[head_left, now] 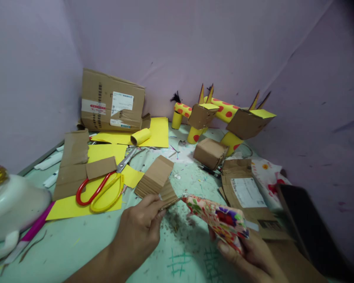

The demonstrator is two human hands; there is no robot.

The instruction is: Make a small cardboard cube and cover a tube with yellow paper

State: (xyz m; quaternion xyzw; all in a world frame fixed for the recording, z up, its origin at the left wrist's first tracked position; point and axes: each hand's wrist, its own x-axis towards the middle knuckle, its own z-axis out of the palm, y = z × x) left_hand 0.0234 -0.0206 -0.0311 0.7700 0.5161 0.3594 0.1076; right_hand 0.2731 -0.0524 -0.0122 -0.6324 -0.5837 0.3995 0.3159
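Observation:
My left hand (144, 222) pinches a small folded piece of corrugated cardboard (168, 193) over the table. In my right hand (247, 251) is a hot glue gun (216, 216) with a floral pattern, its fingers wrapped round the handle. The red nozzle points left and meets, or nearly meets, the cardboard's right edge. A flat brown cardboard piece (155, 173) shows just behind the one I hold. Scissors (106, 184) with one red and one yellow handle lie to the left, on yellow paper (76, 206) and cardboard scraps.
Two spotted yellow animal figures (224, 110) with cardboard heads stand at the back right, near a small cardboard box (210, 152). A larger carton (115, 102) leans against the wall. A white pot (20, 204) stands left; a dark phone-like slab (306, 228) is at right.

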